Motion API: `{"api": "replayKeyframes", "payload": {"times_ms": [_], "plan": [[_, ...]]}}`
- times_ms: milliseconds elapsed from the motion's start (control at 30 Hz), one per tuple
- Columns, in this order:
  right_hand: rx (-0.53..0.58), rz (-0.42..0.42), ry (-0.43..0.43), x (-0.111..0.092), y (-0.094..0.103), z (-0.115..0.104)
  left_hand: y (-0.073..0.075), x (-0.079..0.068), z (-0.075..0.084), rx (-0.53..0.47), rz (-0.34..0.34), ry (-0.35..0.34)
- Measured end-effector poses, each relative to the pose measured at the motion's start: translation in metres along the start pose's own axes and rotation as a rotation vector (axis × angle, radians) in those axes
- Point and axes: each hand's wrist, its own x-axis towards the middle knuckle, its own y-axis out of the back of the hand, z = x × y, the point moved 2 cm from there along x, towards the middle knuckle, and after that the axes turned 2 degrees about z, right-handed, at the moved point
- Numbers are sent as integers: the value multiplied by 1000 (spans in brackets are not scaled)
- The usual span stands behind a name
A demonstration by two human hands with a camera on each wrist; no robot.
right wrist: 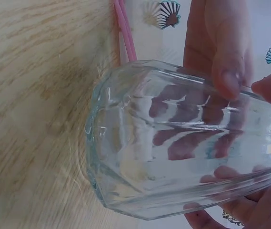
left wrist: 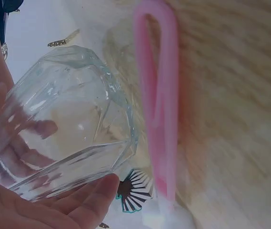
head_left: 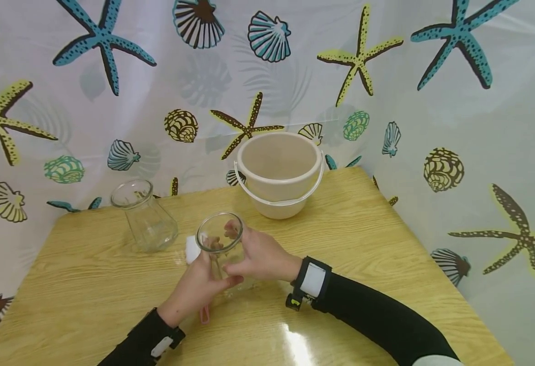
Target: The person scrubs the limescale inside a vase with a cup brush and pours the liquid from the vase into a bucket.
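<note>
Between both hands is a clear faceted glass vase (head_left: 241, 291) with a round rim. My left hand (head_left: 197, 288) grips its left side, and my right hand (head_left: 264, 256) grips its right side. The right wrist view shows the vase (right wrist: 125, 143) with fingers wrapped round both sides; its base is near the tabletop, but contact is hard to tell. A cleaning brush with a white head (head_left: 192, 249) and a pink looped handle (left wrist: 156, 90) lies beside the vase, partly hidden by my left hand in the head view.
A second glass vase (head_left: 154, 226) stands at the back left of the wooden table (head_left: 89, 290). Behind my right hand sits a beige bucket (head_left: 278, 195) with its handle lowered. A curtain (head_left: 157, 81) printed with shells and starfish hangs along the back and right side.
</note>
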Motion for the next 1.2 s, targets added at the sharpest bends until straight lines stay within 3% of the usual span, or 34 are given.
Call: {"api": "replayKeyframes", "payload": {"times_ms": [67,267,433,600,700,867,1000,1200], "plan": [[0,5,-3,0,0,0,-1,1,0,56,35,-27],[-14,48,5,2,-2,-2,1,2,-1,100,83,-93],[22,106,7,5,-1,-4,8,4,2,65,93,-135],[123,187,18,15,9,-8,23,13,12,30,124,-174],[212,253,60,27,17,-10,32,17,18,31,160,-157],[265,343,107,45,30,-12,44,27,30,14,207,-186],[290,395,88,55,41,-13,54,38,39,30,249,-236],[483,434,5,64,62,-27,71,54,51,85,280,-193]]}}
